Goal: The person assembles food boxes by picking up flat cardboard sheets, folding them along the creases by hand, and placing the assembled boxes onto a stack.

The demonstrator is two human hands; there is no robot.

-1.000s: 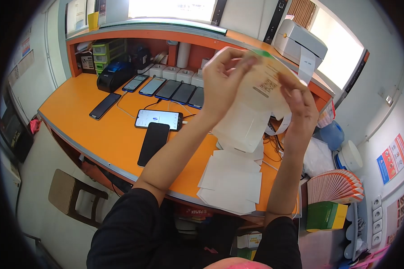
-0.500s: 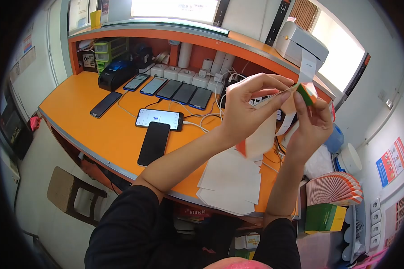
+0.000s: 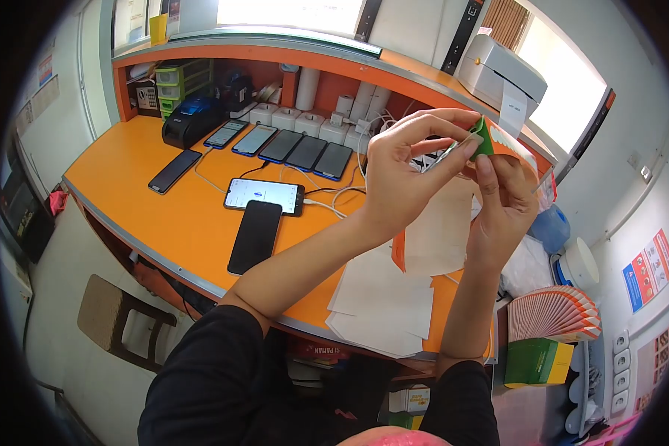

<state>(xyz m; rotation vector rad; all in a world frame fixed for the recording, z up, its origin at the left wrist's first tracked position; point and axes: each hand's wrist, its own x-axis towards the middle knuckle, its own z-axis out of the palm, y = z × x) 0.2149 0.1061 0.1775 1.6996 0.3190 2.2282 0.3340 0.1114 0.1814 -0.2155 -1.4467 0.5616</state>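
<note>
Both hands are raised over the right part of the orange desk (image 3: pixel 134 171). Between them is a folded paper sleeve (image 3: pixel 485 138), printed green and orange with white. My left hand (image 3: pixel 405 171) pinches its left edge between thumb and fingers. My right hand (image 3: pixel 507 197) grips it from below and the right, thumb against the green part and fingers behind. A cream panel (image 3: pixel 438 230) with an orange edge hangs beneath the hands; whether it joins the sleeve is hidden by my fingers. White paper sheets (image 3: pixel 383 305) lie loosely stacked under it.
A black phone (image 3: pixel 254 238) overlaps a lit phone (image 3: pixel 264 197); several more phones (image 3: pixel 305 152) lie behind, with cables around. A label printer (image 3: pixel 498 67) stands on the upper ledge. Fanned orange-edged sleeves (image 3: pixel 554 316) and a green-yellow box (image 3: pixel 539 362) sit at right.
Both hands have shifted slightly up and left. The paper sleeve has turned, showing more of its orange and white face. The cream panel has swung into fuller view below.
</note>
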